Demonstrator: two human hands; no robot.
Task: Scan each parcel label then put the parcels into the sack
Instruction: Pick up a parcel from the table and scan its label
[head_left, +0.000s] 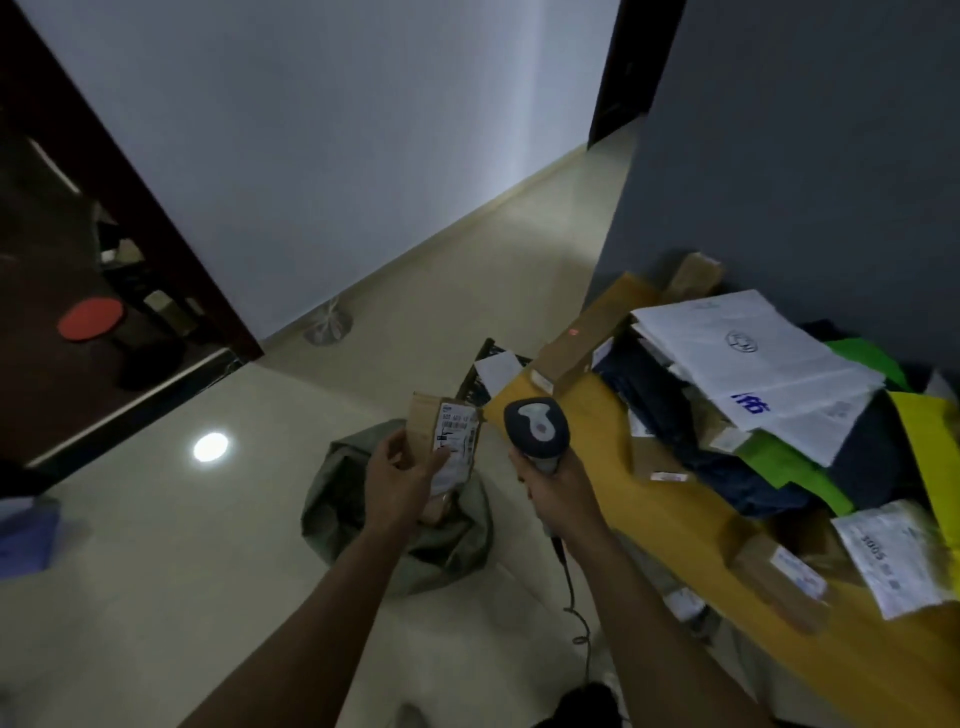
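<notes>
My left hand (402, 480) holds a small brown cardboard parcel (423, 421) with a white printed label (456, 446) facing me, thumb across the label. It hangs over the open grey-green sack (343, 499) on the floor. My right hand (553, 491) grips a dark handheld barcode scanner (536, 428) with a grey top, just right of the parcel; its cable (574, 597) trails down. A red scan dot (573, 331) shows on a long brown box (582, 338) on the yellow table (675, 514).
The yellow table at right carries a heap of parcels: white mailers (748, 353), green bags (779, 462), dark bags, small brown boxes (784, 582). A dark crate (480, 374) stands beyond the sack. Pale tiled floor stretches left to a dark doorway (104, 291).
</notes>
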